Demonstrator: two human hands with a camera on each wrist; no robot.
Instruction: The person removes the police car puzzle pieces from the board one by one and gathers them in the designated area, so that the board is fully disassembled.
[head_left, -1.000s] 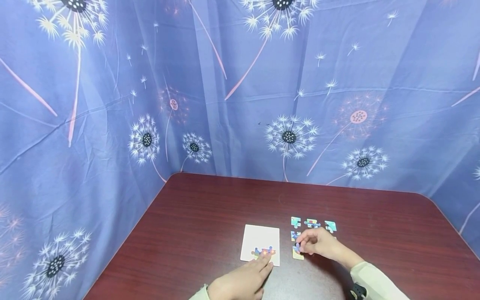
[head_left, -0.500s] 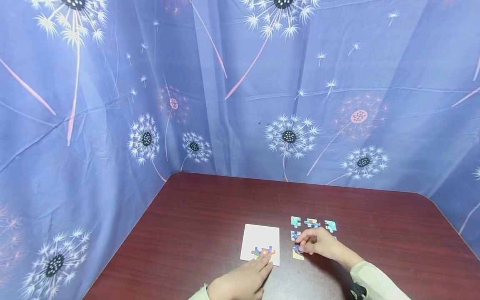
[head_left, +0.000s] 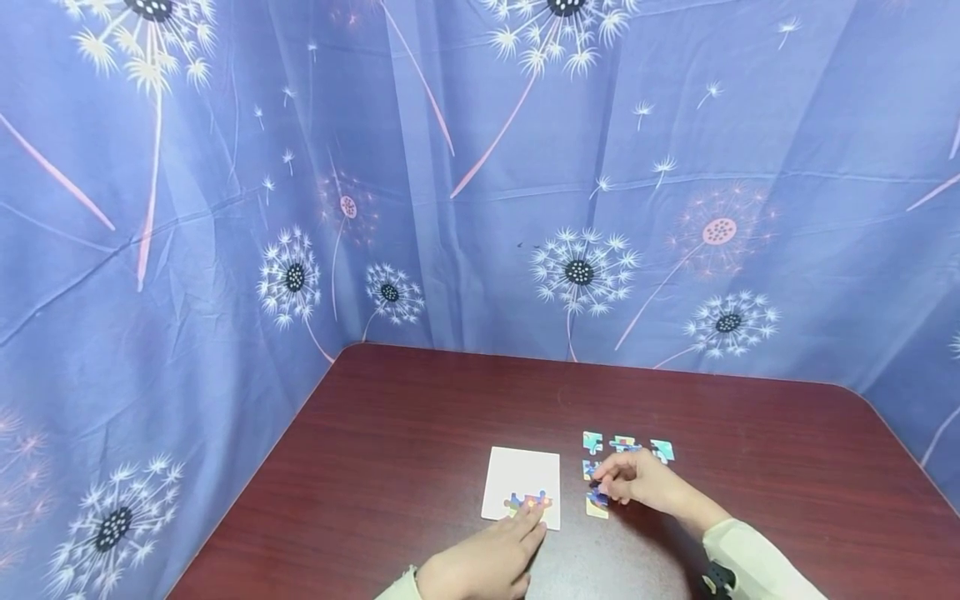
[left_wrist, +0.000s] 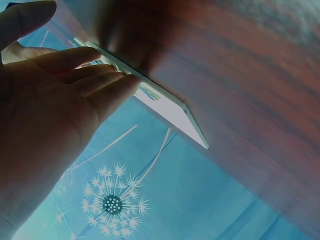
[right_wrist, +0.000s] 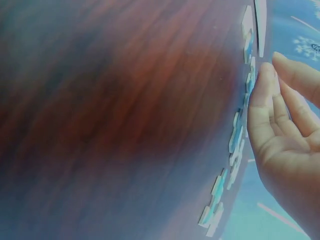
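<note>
My left hand (head_left: 483, 560) lies with its fingers straight out, their tips resting on joined jigsaw pieces (head_left: 531, 501) along the near edge of a white square board (head_left: 521, 469). The left wrist view shows the same fingers on the board (left_wrist: 172, 111) from the side. My right hand (head_left: 641, 483) is over loose jigsaw pieces, its thumb and index tips close together beside a blue-and-yellow piece (head_left: 597, 506). A dark patch shows between those tips; I cannot tell whether it is a held piece. In the right wrist view, the right hand (right_wrist: 280, 125) has bent fingers meeting the thumb.
Loose pieces stand in rows right of the board, such as a corner piece (head_left: 592, 442), a middle one (head_left: 623, 442) and a teal one (head_left: 663, 451). The hand covers some others. Blue dandelion cloth (head_left: 480, 250) hangs behind the dark red table (head_left: 420, 400).
The blue-and-yellow piece under my right fingertips shows more blue than before. My right hand has shifted only slightly, and the left hand stays on the board.
</note>
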